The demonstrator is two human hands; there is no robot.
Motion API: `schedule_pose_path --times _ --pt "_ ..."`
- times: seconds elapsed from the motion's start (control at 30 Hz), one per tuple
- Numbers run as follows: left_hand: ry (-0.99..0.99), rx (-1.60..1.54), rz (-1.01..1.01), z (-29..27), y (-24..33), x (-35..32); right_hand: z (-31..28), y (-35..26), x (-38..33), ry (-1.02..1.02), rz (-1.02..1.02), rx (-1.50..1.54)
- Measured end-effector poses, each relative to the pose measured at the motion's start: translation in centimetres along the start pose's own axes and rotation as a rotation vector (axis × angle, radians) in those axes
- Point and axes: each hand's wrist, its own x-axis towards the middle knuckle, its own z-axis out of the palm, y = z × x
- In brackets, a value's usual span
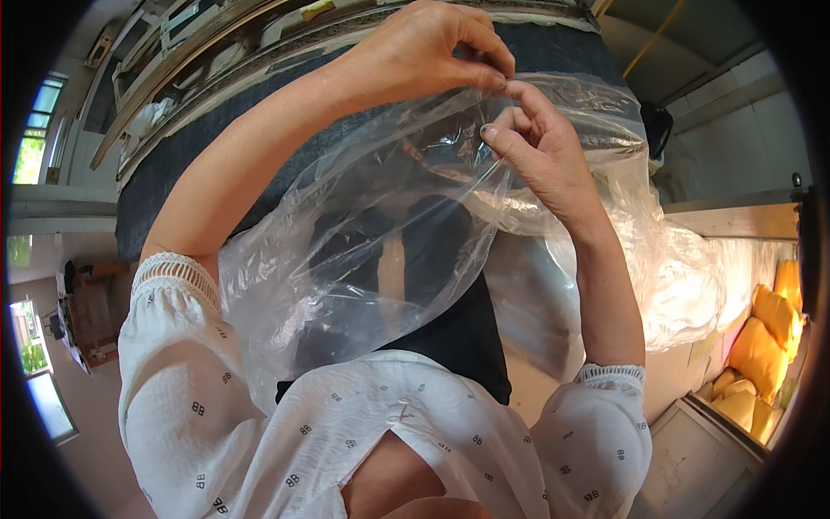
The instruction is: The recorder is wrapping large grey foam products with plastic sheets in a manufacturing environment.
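A large sheet of clear plastic film (346,259) hangs down over my lap from the dark-covered table. My left hand (437,52) reaches across the upper middle, its thumb and fingertips pinched on the film. Just to its right, my right hand (540,138) is raised with curled fingers, its forefinger meeting the left fingertips. The right thumb and fingers hold a gathered fold of the same film, which runs down and left from them. Whether the film there is one layer or two I cannot tell.
Dark cloth (216,173) covers the table. Long wooden strips and rails (173,86) lie along its far left side. More crumpled film (683,285) spreads to the right, beside a wooden ledge (735,222). Yellow bundles (765,329) are piled at the far right.
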Motion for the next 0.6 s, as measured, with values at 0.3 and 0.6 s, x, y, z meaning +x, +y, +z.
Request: schedule_pose_path --times 0.3,0.6 --pt "0.137 -0.523 0.039 5.0 -4.9 -1.4 -4.7 -3.4 0.2 0.074 -0.091 -0.415" --pt "0.963 -1.364 -0.376 5.8 -5.2 -6.7 -2.3 -5.3 -0.4 -0.161 -0.146 -0.599"
